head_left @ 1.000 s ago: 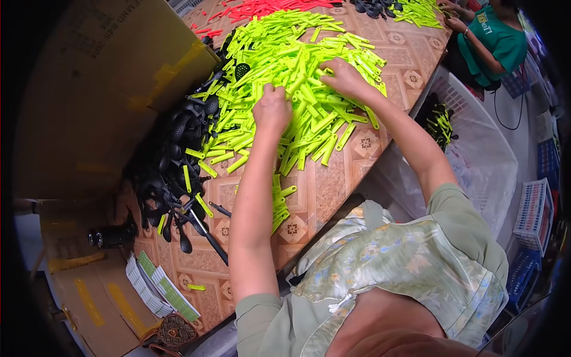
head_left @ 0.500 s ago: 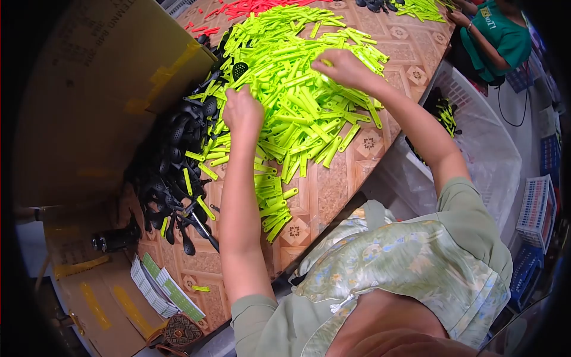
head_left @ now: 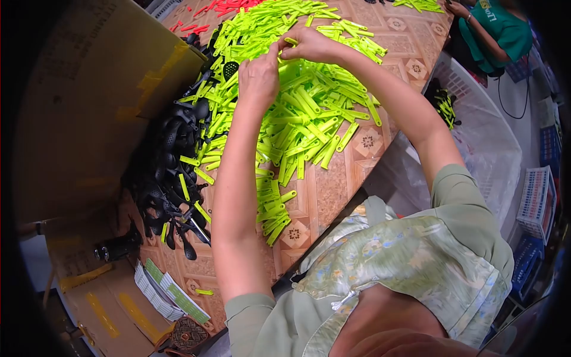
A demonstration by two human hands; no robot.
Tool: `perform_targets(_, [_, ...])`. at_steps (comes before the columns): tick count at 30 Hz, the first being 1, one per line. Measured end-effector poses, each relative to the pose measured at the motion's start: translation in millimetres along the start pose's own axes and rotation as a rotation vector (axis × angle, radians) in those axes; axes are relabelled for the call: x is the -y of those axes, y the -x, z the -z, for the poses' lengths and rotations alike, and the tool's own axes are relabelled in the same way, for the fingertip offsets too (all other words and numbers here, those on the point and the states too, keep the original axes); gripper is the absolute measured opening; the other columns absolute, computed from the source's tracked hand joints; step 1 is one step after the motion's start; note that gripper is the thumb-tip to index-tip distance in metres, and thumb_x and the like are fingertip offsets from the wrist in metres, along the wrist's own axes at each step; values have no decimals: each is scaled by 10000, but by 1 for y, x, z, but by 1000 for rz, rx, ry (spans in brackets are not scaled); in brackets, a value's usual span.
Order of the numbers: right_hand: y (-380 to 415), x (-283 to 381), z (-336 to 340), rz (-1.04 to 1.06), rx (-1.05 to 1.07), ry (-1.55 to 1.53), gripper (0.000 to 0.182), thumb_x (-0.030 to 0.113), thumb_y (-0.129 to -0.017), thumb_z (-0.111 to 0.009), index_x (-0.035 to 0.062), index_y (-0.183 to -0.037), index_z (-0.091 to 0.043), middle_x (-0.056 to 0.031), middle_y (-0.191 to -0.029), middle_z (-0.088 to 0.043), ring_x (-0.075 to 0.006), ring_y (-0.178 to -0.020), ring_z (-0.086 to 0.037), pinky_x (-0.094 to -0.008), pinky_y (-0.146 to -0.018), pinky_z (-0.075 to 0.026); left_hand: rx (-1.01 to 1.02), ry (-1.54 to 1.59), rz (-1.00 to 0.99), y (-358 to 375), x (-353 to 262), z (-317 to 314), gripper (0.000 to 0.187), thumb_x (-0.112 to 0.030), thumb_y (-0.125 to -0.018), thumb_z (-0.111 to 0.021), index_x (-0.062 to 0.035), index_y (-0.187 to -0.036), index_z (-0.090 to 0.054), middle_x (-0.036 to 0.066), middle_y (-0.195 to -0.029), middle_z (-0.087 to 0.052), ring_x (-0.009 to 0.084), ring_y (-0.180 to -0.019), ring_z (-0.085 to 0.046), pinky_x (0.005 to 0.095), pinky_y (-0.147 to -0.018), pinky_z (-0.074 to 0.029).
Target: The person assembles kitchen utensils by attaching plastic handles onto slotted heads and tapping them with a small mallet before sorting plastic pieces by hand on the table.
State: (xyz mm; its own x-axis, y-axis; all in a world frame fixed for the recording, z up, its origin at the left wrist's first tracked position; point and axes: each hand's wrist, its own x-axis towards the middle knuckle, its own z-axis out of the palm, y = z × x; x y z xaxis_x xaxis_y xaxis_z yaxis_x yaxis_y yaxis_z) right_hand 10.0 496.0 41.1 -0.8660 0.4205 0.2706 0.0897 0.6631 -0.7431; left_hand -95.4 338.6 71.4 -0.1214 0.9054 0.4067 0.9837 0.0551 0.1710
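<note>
My left hand point(head_left: 260, 78) and my right hand point(head_left: 309, 46) meet at their fingertips above a big heap of lime-green plastic handles point(head_left: 306, 98). A green handle point(head_left: 291, 41) shows its end between the fingers of my right hand, which is closed on it. My left hand is closed too, its back turned up, and whatever its fingers pinch is hidden. Just left of it, a black perforated utensil head point(head_left: 230, 70) rests at the heap's edge. More black utensil heads point(head_left: 172, 134) lie piled further left, some with loose green handles among them.
A large cardboard box point(head_left: 107, 77) stands along the left side. Red pieces point(head_left: 232, 6) lie at the far end of the patterned table point(head_left: 327, 187). Stacked printed cards point(head_left: 169, 291) sit near left. A co-worker in a green shirt point(head_left: 505, 35) is beyond a white crate point(head_left: 476, 107).
My hands have come together: the left moved right, the right moved left and slightly away. The view has shifted a little. The heap looks much the same.
</note>
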Motion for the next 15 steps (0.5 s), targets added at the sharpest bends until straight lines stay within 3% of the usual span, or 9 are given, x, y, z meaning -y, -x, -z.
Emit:
perform_targets(1, [10,17,3,5,-16,-87,279,231,-821,-660,55,-1037,-660,-36,-902,-664,-116,-710,-580,-280,-650,-476,110,15,68,2,-5,1,370,9,-777,-543,-46,-1141,-578,195,-1003,-623,342,-926,-602,428,-807,-471])
perform_targets(2, [22,34,13,-238,73,-221,294,275,-842,-648,72,-1056,-658,-16,-924,-655,-56,-636,-509,-232,-534,-416,14,71,2,6,-3,-3,381,5,-791,-525,-56,-1166,-548,211,-977,-625,350,-877,-614,437,-763,-481])
perform_targets(5, [48,31,22,-332,-44,-463,313,318,-852,-630,104,-1079,-656,-12,-906,-652,-19,-580,-431,-194,-468,-335,-63,72,-32,20,16,-14,346,-38,-821,-465,-82,-1162,-506,206,-916,-619,368,-854,-604,459,-735,-471])
perform_targets(6, [58,32,26,-347,-103,-185,334,355,-857,-608,86,-1050,-657,-39,-902,-658,-75,-633,-519,-251,-532,-417,-15,170,50,27,21,-10,329,-72,-829,-477,-68,-1156,-510,209,-923,-615,363,-829,-602,438,-741,-469])
perform_targets(9, [88,13,15,-243,-2,72,339,351,-843,-612,55,-1003,-647,-102,-912,-661,-194,-734,-605,-337,-656,-473,116,588,490,41,26,1,281,-143,-842,-506,-36,-1099,-545,199,-913,-609,338,-792,-598,413,-733,-461])
perform_targets(10, [97,22,5,-234,17,140,333,341,-833,-616,40,-974,-642,-133,-919,-656,-254,-796,-611,-369,-715,-470,56,678,442,46,27,-1,318,-245,-842,-565,-6,-1051,-572,185,-838,-603,314,-749,-590,401,-709,-454])
perform_targets(12, [114,48,-19,-241,42,277,312,306,-819,-620,25,-952,-609,-178,-921,-639,-342,-873,-604,-417,-765,-473,131,545,448,51,6,3,369,-290,-828,-592,4,-1051,-576,199,-827,-615,332,-768,-600,411,-714,-459])
perform_targets(15, [117,51,-39,-235,-44,437,297,270,-808,-617,29,-975,-568,-185,-915,-630,-348,-888,-602,-434,-765,-476,262,435,471,54,-7,-3,425,-348,-793,-641,16,-1008,-608,233,-825,-639,383,-813,-615,439,-730,-467])
